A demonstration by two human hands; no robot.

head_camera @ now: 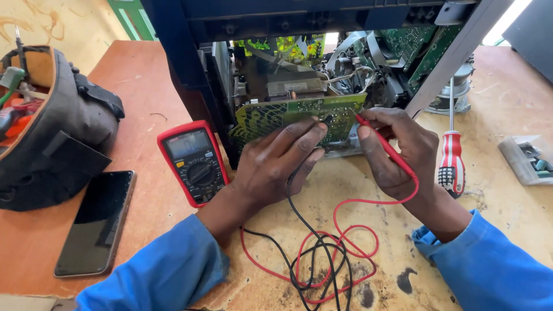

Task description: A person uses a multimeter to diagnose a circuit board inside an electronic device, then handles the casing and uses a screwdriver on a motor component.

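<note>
Probing the green circuit board [299, 115], centre frame.
Our left hand [276, 164] pinches the slim black probe [324, 122], right hand [397, 152] the red probe [383, 144]; steady both tips, read the red-cased multimeter [193, 161] on the desk [144, 86].

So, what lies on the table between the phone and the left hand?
In the head view, the red multimeter stands between the phone and the left hand, leaning against the opened device.
</note>
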